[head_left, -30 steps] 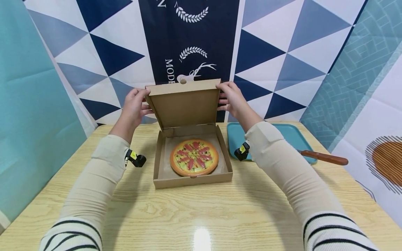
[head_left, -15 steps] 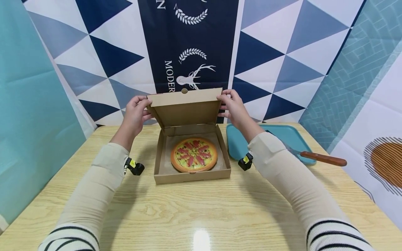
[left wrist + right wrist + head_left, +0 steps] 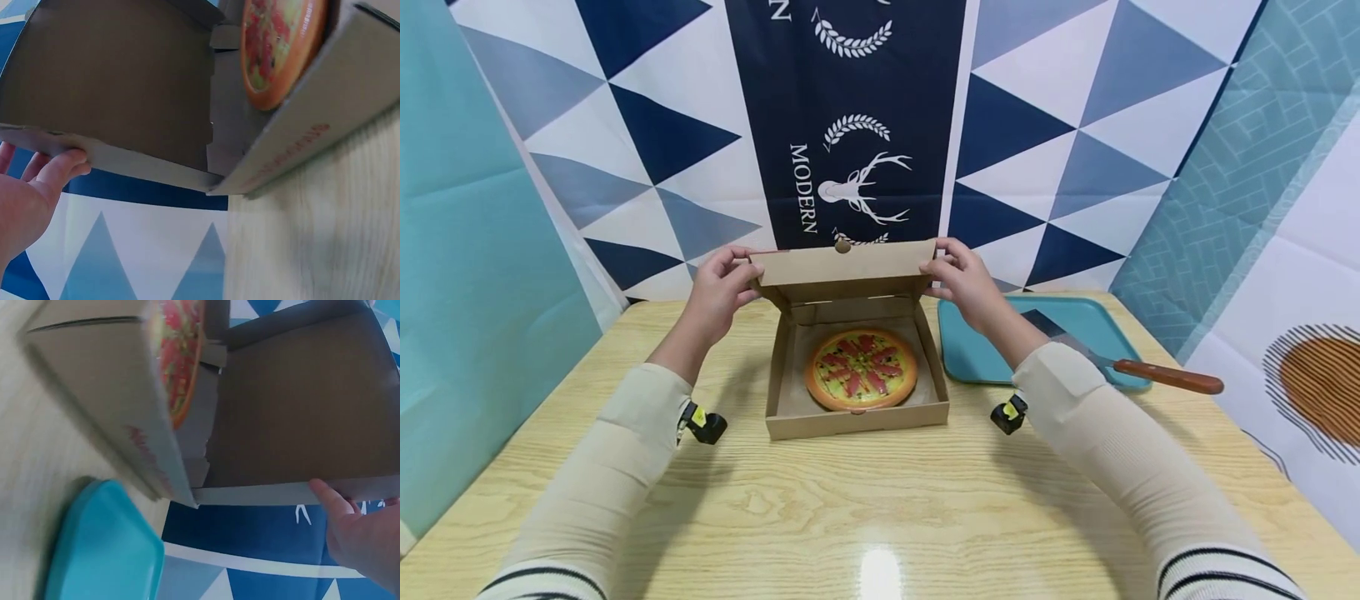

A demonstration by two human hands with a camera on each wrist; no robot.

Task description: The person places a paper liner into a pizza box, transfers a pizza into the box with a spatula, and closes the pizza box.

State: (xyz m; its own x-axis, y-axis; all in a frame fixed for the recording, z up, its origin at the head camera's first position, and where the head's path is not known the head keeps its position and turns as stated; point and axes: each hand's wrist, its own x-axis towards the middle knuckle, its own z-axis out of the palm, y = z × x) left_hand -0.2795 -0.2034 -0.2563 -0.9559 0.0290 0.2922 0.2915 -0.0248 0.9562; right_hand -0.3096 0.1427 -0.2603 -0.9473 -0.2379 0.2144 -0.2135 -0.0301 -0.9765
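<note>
A cardboard pizza box (image 3: 859,423) stands on the wooden table, its lid (image 3: 842,263) raised and leaning forward over the back of the base. Inside, on brown paper, lies a round pizza (image 3: 861,369) with red and yellow topping and an orange crust. My left hand (image 3: 715,293) pinches the lid's left front corner, thumb on the side flap in the left wrist view. At the opposite corner my right hand (image 3: 968,287) grips the lid the same way, the thumb (image 3: 328,495) against the flap.
Right of the box is a teal tray (image 3: 981,354), partly hidden by my right arm. A pizza server lies across it, its wooden handle (image 3: 1168,375) jutting past the tray's right edge. A patterned cloth (image 3: 857,83) hangs behind the table.
Both hands have swung the lid downward and forward, so less of its inner face shows. The pizza and box base stay in place; the right arm uncovers more of the tray and server.
</note>
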